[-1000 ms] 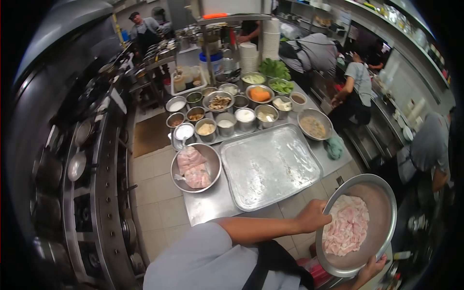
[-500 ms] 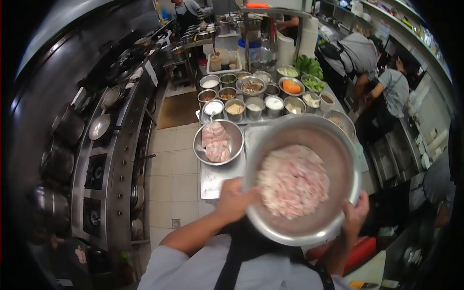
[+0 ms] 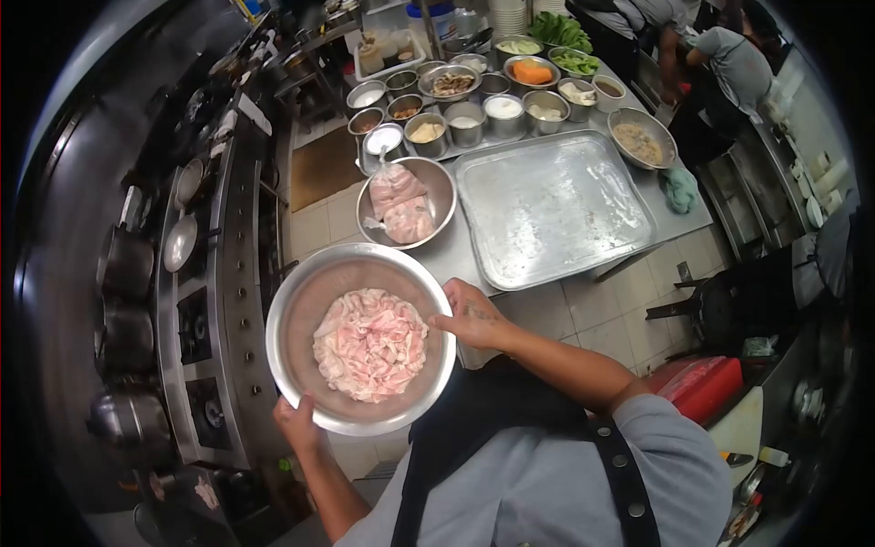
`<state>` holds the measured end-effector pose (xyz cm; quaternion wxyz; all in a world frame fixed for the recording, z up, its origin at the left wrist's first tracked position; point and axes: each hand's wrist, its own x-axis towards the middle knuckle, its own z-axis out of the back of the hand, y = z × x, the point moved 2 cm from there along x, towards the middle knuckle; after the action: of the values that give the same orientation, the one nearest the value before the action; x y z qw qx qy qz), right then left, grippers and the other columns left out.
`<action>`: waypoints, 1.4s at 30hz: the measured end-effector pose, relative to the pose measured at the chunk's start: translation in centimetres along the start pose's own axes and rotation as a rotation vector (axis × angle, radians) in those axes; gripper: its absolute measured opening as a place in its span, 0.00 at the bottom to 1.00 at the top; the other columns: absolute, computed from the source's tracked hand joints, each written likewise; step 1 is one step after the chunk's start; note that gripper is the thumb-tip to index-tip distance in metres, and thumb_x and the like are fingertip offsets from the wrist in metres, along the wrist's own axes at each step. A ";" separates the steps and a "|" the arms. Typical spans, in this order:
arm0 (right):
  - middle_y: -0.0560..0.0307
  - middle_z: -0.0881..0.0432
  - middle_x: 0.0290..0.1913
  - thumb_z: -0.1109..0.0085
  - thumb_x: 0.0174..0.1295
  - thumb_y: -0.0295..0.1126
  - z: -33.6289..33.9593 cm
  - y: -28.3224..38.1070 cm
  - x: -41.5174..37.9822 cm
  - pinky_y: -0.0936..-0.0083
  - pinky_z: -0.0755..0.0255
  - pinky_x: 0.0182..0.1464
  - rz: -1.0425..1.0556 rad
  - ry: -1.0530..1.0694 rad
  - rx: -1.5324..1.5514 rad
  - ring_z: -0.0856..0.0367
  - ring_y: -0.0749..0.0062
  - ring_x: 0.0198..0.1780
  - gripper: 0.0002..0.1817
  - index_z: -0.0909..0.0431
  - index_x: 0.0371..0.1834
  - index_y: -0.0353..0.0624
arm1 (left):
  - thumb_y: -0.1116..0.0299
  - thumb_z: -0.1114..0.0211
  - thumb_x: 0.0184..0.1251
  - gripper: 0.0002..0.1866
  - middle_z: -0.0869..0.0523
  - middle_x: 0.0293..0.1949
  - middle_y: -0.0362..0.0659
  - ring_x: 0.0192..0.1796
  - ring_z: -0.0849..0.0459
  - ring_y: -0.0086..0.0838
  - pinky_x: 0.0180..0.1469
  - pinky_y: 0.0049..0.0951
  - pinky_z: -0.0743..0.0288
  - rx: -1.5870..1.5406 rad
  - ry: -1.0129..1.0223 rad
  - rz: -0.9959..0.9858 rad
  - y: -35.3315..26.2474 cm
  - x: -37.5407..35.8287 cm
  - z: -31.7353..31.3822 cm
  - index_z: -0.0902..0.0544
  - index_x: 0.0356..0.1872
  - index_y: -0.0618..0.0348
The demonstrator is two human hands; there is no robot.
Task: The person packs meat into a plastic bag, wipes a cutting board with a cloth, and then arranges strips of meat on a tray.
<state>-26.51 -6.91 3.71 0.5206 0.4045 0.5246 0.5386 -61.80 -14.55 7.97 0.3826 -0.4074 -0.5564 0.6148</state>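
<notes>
Bowl (image 3: 293, 333) of pink meat (image 3: 369, 346) now farther left, clear of tray (image 3: 556, 210)

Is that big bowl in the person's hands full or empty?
Partly full. Pink, meaty-looking pieces lie in the bottom of the bowl, and its bare metal wall shows all around them.

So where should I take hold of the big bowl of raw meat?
Probably the rim of the bowl, a grip from each side, roughly opposite, as the left hand and right hand hold it: it's wide, round, and clear of the heaped meat.
</notes>
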 end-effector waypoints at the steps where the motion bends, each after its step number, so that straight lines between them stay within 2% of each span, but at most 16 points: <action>1: 0.50 0.22 0.35 0.33 0.50 0.34 -0.9 -0.2 0.6 0.71 0.28 0.42 -0.008 -0.014 -0.045 0.22 0.68 0.38 0.19 0.28 0.40 0.34 | 0.82 0.40 0.58 0.09 0.15 0.36 0.44 0.34 0.18 0.24 0.41 0.25 0.25 -0.042 -0.003 0.009 1.1 0.3 0.3 0.19 0.41 0.70; 6: 0.52 0.22 0.36 0.35 0.50 0.33 -1.4 0.7 2.6 0.73 0.28 0.42 -0.105 -0.053 -0.233 0.23 0.69 0.38 0.18 0.27 0.39 0.34 | 0.83 0.38 0.58 0.07 0.16 0.37 0.43 0.35 0.19 0.24 0.41 0.25 0.26 -0.159 -0.013 0.117 6.8 2.6 1.3 0.19 0.38 0.70; 9: 0.54 0.22 0.37 0.35 0.50 0.33 -1.3 2.1 3.4 0.76 0.29 0.43 -0.130 -0.091 -0.090 0.23 0.72 0.38 0.16 0.26 0.38 0.34 | 0.84 0.38 0.57 0.06 0.16 0.36 0.43 0.34 0.20 0.24 0.39 0.25 0.26 -0.249 -0.008 0.173 5.8 3.2 -1.3 0.20 0.36 0.70; 12: 0.57 0.21 0.33 0.36 0.56 0.36 -0.4 2.8 4.5 0.78 0.28 0.35 -0.064 -0.149 -0.199 0.23 0.75 0.32 0.17 0.26 0.41 0.34 | 0.84 0.38 0.57 0.05 0.17 0.34 0.42 0.33 0.20 0.24 0.38 0.24 0.27 -0.270 0.014 0.207 7.1 4.3 -1.8 0.20 0.35 0.71; 14: 0.55 0.20 0.28 0.39 0.63 0.46 1.1 1.7 6.0 0.79 0.27 0.26 -0.317 -0.088 0.034 0.23 0.75 0.24 0.24 0.27 0.46 0.32 | 0.84 0.38 0.57 0.06 0.17 0.34 0.41 0.34 0.21 0.23 0.38 0.24 0.27 -0.284 0.018 0.216 7.2 5.0 -2.0 0.20 0.35 0.71; 15: 0.54 0.19 0.24 0.46 0.66 0.58 2.1 -1.1 7.6 0.78 0.27 0.19 -0.345 -0.114 0.203 0.23 0.74 0.18 0.33 0.26 0.47 0.31 | 0.84 0.38 0.56 0.06 0.17 0.33 0.41 0.33 0.21 0.23 0.38 0.24 0.27 -0.251 0.030 0.203 7.5 5.1 -1.8 0.21 0.36 0.71; 18: 0.45 0.17 0.31 0.49 0.64 0.64 3.1 -3.1 11.8 0.74 0.23 0.23 -0.537 -0.314 0.270 0.18 0.66 0.24 0.40 0.27 0.50 0.28 | 0.83 0.39 0.55 0.07 0.18 0.33 0.41 0.33 0.21 0.23 0.38 0.23 0.27 -0.200 0.049 0.187 6.8 5.6 -2.1 0.21 0.36 0.72; 22: 0.41 0.18 0.36 0.44 0.64 0.55 2.6 -7.8 16.5 0.68 0.21 0.26 -0.593 -0.196 0.358 0.16 0.59 0.28 0.37 0.31 0.56 0.25 | 0.82 0.42 0.56 0.08 0.17 0.35 0.42 0.34 0.21 0.23 0.39 0.24 0.27 -0.179 0.046 0.185 5.9 5.6 -2.7 0.21 0.38 0.73; 24: 0.38 0.18 0.37 0.43 0.62 0.40 1.2 -8.8 17.7 0.63 0.19 0.28 -0.468 -0.230 0.531 0.14 0.55 0.31 0.29 0.31 0.53 0.21 | 0.83 0.43 0.57 0.10 0.17 0.37 0.44 0.35 0.20 0.24 0.40 0.25 0.26 -0.207 0.065 0.187 6.6 5.5 -2.3 0.21 0.40 0.74; 27: 0.37 0.18 0.36 0.47 0.57 0.30 1.0 -8.5 18.3 0.59 0.19 0.29 -0.499 -0.322 0.645 0.14 0.53 0.32 0.21 0.29 0.48 0.19 | 0.83 0.44 0.57 0.14 0.16 0.39 0.47 0.38 0.17 0.28 0.43 0.27 0.24 -0.203 0.050 0.217 5.5 5.4 -2.8 0.22 0.45 0.75; 31: 0.36 0.19 0.32 0.48 0.56 0.29 1.1 -9.2 19.0 0.55 0.20 0.26 -0.380 -0.413 0.542 0.16 0.49 0.28 0.22 0.28 0.46 0.17 | 0.83 0.45 0.56 0.19 0.17 0.45 0.50 0.43 0.17 0.33 0.47 0.31 0.23 -0.198 0.051 0.195 5.0 4.8 -3.6 0.24 0.51 0.75; 33: 0.33 0.19 0.33 0.48 0.56 0.30 1.7 -5.3 17.7 0.59 0.20 0.23 -0.428 -0.480 0.519 0.16 0.47 0.26 0.23 0.28 0.47 0.15 | 0.81 0.44 0.57 0.21 0.18 0.49 0.51 0.46 0.17 0.35 0.49 0.33 0.23 -0.169 0.074 0.192 6.1 5.0 -2.8 0.26 0.54 0.74; 38: 0.39 0.18 0.28 0.52 0.58 0.35 4.1 -3.7 19.0 0.66 0.21 0.19 -0.263 -0.433 0.284 0.17 0.57 0.21 0.22 0.23 0.38 0.19 | 0.78 0.46 0.58 0.26 0.22 0.56 0.54 0.56 0.22 0.40 0.59 0.39 0.29 -0.172 0.153 0.240 5.3 4.7 -3.0 0.29 0.61 0.73; 39: 0.39 0.18 0.28 0.52 0.58 0.35 5.4 -2.5 18.9 0.66 0.21 0.19 -0.249 -0.462 0.279 0.17 0.57 0.21 0.22 0.23 0.38 0.19 | 0.68 0.44 0.64 0.21 0.19 0.49 0.52 0.51 0.19 0.42 0.55 0.39 0.25 -0.163 0.133 0.181 4.4 4.2 -4.0 0.25 0.55 0.69; 40: 0.40 0.18 0.27 0.51 0.57 0.35 6.2 -1.3 18.5 0.66 0.22 0.18 -0.202 -0.437 0.290 0.17 0.59 0.20 0.21 0.23 0.37 0.20 | 0.71 0.33 0.57 0.13 0.17 0.37 0.51 0.34 0.21 0.40 0.35 0.41 0.28 0.004 -0.037 0.132 4.6 4.4 -2.6 0.19 0.37 0.74; 42: 0.41 0.18 0.26 0.51 0.57 0.34 7.5 1.2 17.2 0.67 0.22 0.18 -0.156 -0.440 0.309 0.17 0.61 0.20 0.20 0.22 0.36 0.21 | 0.76 0.33 0.50 0.17 0.18 0.39 0.54 0.34 0.22 0.39 0.36 0.42 0.27 0.070 -0.063 0.189 4.4 4.9 -2.6 0.22 0.39 0.79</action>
<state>-21.55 11.20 3.96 0.5940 0.5449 0.5043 0.3096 -61.30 -9.41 3.04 0.3192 -0.4251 -0.5054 0.6797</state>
